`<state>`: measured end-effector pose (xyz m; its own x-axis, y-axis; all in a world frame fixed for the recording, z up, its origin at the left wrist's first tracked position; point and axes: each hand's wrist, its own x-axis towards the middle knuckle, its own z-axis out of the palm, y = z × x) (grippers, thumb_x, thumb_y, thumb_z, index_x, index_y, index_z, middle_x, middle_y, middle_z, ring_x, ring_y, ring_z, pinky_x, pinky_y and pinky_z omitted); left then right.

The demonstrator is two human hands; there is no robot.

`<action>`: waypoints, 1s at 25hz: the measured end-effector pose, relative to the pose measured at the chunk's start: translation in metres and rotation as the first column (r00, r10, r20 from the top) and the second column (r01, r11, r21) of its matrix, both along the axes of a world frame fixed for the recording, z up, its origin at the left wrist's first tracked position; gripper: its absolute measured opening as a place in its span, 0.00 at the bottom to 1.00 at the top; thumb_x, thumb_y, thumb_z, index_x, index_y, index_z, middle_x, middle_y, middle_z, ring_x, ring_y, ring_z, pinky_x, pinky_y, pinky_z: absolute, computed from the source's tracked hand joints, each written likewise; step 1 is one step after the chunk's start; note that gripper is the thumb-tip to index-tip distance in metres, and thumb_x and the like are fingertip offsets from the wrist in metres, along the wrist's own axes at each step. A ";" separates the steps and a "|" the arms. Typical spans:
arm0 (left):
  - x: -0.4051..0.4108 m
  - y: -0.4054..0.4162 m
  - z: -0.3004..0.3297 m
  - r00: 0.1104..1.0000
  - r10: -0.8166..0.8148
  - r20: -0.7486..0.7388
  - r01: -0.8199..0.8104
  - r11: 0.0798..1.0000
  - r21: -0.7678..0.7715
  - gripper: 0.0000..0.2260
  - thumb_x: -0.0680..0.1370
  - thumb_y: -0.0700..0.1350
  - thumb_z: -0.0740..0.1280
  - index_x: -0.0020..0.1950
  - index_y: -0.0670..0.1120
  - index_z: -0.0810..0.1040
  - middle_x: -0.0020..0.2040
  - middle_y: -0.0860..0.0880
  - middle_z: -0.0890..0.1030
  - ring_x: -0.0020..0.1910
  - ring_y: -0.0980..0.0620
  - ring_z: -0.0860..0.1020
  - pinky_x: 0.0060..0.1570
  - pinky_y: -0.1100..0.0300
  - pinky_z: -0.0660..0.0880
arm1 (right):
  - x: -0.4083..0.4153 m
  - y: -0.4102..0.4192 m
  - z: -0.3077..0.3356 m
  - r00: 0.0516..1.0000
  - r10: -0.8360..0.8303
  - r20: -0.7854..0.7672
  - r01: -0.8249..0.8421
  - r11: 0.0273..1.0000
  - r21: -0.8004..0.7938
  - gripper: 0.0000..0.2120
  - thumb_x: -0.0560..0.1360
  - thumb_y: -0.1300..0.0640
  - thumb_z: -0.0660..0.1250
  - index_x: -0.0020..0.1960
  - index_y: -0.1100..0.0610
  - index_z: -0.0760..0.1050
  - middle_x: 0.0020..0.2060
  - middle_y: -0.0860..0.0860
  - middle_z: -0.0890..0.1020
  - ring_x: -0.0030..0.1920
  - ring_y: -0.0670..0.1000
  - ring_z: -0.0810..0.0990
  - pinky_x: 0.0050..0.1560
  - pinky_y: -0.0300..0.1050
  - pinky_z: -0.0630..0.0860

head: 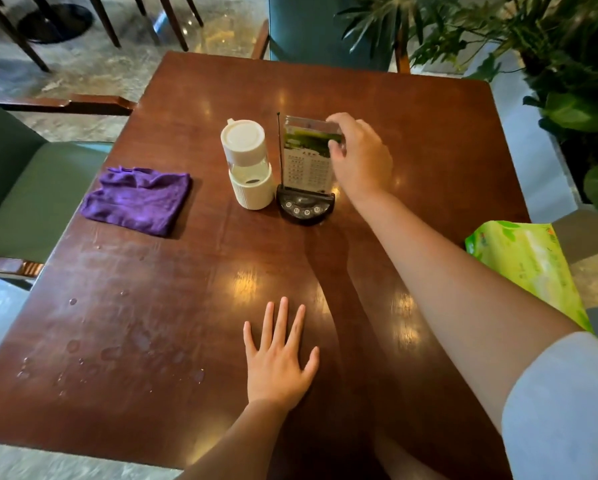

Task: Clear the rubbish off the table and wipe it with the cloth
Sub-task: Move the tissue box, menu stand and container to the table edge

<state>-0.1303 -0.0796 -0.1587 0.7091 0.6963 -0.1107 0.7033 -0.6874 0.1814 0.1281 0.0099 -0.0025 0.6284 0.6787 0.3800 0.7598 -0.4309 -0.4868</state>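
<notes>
Desk [429,140]: dark brown wood, glossy. I see no loose rubbish on it, so I judge the clearing done or nearly so, with wiping not yet begun

Water drops [72,344]: scattered over the near left part of the desk, with a dull smear above them. This is the patch I judge most in need of the wipe

Cloth [138,199]: purple, crumpled into a rough fold, lying on the left edge of the desk, well apart from both hands. Neither hand touches it; I take it as parked there, ready for use

Jar [247,164]: white cap and white ribbed base with a clear middle, upright at mid-desk, just left of the stand

Stand [306,168]: clear upright holder with a printed card, set in a black base with buttons, a thin aerial rising on its left. Not rubbish; I judge it must be shifted so the cloth can pass beneath

Right hand [358,155]: reaching across, fingers closed on the stand's top right corner, thumb on the near face. I read the top grip as the way to lift or slide it without toppling it

Left hand [280,355]: flat on the near desk, fingers spread, holding nothing. I judge it a brace for the long reach

Packet [526,268]: green, at the right rim under the right forearm; whether it rests on the desk I cannot tell
</notes>
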 end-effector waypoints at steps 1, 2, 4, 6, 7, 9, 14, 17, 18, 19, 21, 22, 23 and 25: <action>0.000 0.000 0.000 1.000 -0.001 0.000 0.001 1.000 -0.002 0.31 0.75 0.63 0.52 0.76 0.56 0.52 0.77 0.50 0.52 0.76 0.46 0.47 0.70 0.39 0.43 | 0.001 -0.001 0.002 1.000 -0.018 0.017 0.017 1.000 0.025 0.11 0.75 0.59 0.63 0.57 0.52 0.74 0.49 0.51 0.81 0.47 0.53 0.80 0.42 0.49 0.78; 0.000 0.000 0.000 1.000 -0.003 -0.002 0.003 1.000 -0.003 0.31 0.75 0.63 0.52 0.76 0.56 0.52 0.77 0.50 0.52 0.76 0.46 0.47 0.70 0.40 0.43 | 0.002 -0.003 0.003 0.999 -0.023 0.032 0.022 0.999 0.036 0.09 0.75 0.59 0.64 0.54 0.52 0.75 0.47 0.50 0.82 0.46 0.52 0.80 0.41 0.48 0.77; 0.000 0.000 0.000 1.000 -0.007 -0.002 0.007 1.000 -0.003 0.31 0.75 0.63 0.53 0.76 0.56 0.52 0.77 0.49 0.53 0.76 0.46 0.48 0.70 0.40 0.43 | 0.004 -0.010 0.006 0.999 -0.017 0.040 0.015 0.999 0.048 0.07 0.75 0.59 0.64 0.52 0.52 0.76 0.45 0.49 0.82 0.45 0.51 0.80 0.39 0.46 0.74; 0.001 0.000 0.000 1.000 -0.007 0.001 0.007 1.000 -0.009 0.31 0.75 0.63 0.53 0.76 0.56 0.52 0.77 0.49 0.53 0.76 0.47 0.46 0.70 0.40 0.43 | 0.003 -0.024 0.007 0.999 -0.030 0.041 0.026 0.995 0.091 0.07 0.74 0.59 0.65 0.51 0.53 0.77 0.44 0.49 0.82 0.44 0.51 0.80 0.37 0.44 0.73; 0.001 0.000 0.000 1.000 -0.004 0.005 0.004 1.000 -0.015 0.31 0.75 0.63 0.53 0.76 0.56 0.52 0.77 0.49 0.54 0.76 0.48 0.46 0.70 0.40 0.43 | 0.002 -0.034 0.007 0.998 -0.046 0.049 0.040 0.992 0.118 0.07 0.74 0.60 0.65 0.51 0.53 0.77 0.43 0.49 0.82 0.43 0.51 0.80 0.36 0.44 0.73; 0.001 -0.001 0.000 1.000 0.001 0.008 -0.001 1.000 -0.026 0.31 0.74 0.63 0.53 0.76 0.56 0.52 0.77 0.50 0.54 0.76 0.50 0.45 0.70 0.40 0.43 | 0.003 -0.060 0.008 0.992 -0.107 0.062 0.096 0.982 0.161 0.07 0.74 0.60 0.65 0.51 0.54 0.78 0.43 0.50 0.82 0.42 0.52 0.80 0.36 0.46 0.75; 0.000 -0.002 -0.001 1.000 0.012 -0.012 -0.013 0.999 -0.037 0.31 0.74 0.65 0.48 0.76 0.58 0.46 0.78 0.52 0.47 0.76 0.51 0.41 0.71 0.42 0.39 | 0.023 -0.138 0.008 0.950 -0.313 0.019 0.306 0.939 0.156 0.09 0.73 0.60 0.66 0.53 0.54 0.78 0.45 0.53 0.83 0.45 0.56 0.80 0.40 0.49 0.75; 0.000 -0.002 -0.001 1.000 0.016 -0.013 -0.017 0.999 -0.035 0.31 0.73 0.65 0.45 0.75 0.58 0.44 0.78 0.53 0.44 0.76 0.51 0.40 0.71 0.41 0.40 | 0.031 -0.179 0.004 0.920 -0.388 -0.051 0.391 0.910 0.137 0.10 0.73 0.62 0.67 0.53 0.56 0.78 0.45 0.55 0.83 0.45 0.58 0.80 0.42 0.51 0.75; 0.001 -0.002 0.000 1.000 0.015 -0.012 -0.016 0.999 -0.037 0.32 0.73 0.65 0.45 0.75 0.58 0.45 0.78 0.53 0.44 0.76 0.51 0.40 0.71 0.41 0.41 | 0.032 -0.190 0.002 0.909 -0.410 -0.075 0.417 0.899 0.134 0.10 0.73 0.62 0.67 0.53 0.57 0.78 0.44 0.55 0.83 0.44 0.59 0.80 0.42 0.52 0.75; 0.001 -0.002 0.001 1.000 0.012 -0.017 -0.013 0.999 -0.039 0.32 0.73 0.65 0.44 0.75 0.58 0.44 0.77 0.53 0.44 0.76 0.52 0.40 0.71 0.41 0.41 | 0.034 -0.198 0.002 0.898 -0.430 -0.092 0.439 0.889 0.132 0.10 0.73 0.62 0.67 0.54 0.57 0.78 0.44 0.55 0.83 0.43 0.59 0.80 0.42 0.52 0.75; 0.001 -0.002 0.002 1.000 0.008 -0.025 -0.009 0.999 -0.042 0.32 0.73 0.66 0.42 0.75 0.59 0.42 0.77 0.54 0.42 0.76 0.52 0.39 0.71 0.41 0.40 | 0.038 -0.211 0.001 0.879 -0.466 -0.102 0.476 0.868 0.140 0.10 0.73 0.62 0.67 0.54 0.56 0.78 0.44 0.55 0.83 0.41 0.59 0.79 0.42 0.50 0.75; 0.001 -0.002 0.002 1.000 0.008 -0.027 -0.009 0.999 -0.041 0.32 0.72 0.66 0.42 0.75 0.59 0.42 0.77 0.54 0.42 0.75 0.52 0.38 0.71 0.41 0.40 | 0.041 -0.216 0.001 0.870 -0.482 -0.100 0.493 0.857 0.151 0.10 0.73 0.61 0.67 0.54 0.56 0.78 0.44 0.55 0.83 0.41 0.58 0.79 0.42 0.49 0.74; 0.001 -0.002 0.003 1.000 0.007 -0.030 -0.008 0.999 -0.039 0.32 0.72 0.66 0.41 0.75 0.59 0.41 0.77 0.54 0.41 0.75 0.52 0.37 0.71 0.41 0.39 | 0.043 -0.221 0.001 0.861 -0.499 -0.099 0.509 0.846 0.160 0.10 0.73 0.61 0.67 0.54 0.56 0.78 0.44 0.55 0.83 0.40 0.58 0.79 0.41 0.47 0.73; 0.001 -0.001 0.003 0.999 0.003 -0.041 -0.005 0.999 -0.039 0.32 0.72 0.66 0.39 0.75 0.59 0.39 0.77 0.54 0.39 0.75 0.53 0.36 0.71 0.42 0.38 | 0.045 -0.230 0.000 0.849 -0.519 -0.104 0.529 0.833 0.163 0.09 0.74 0.62 0.67 0.54 0.56 0.78 0.44 0.56 0.83 0.40 0.57 0.79 0.41 0.44 0.70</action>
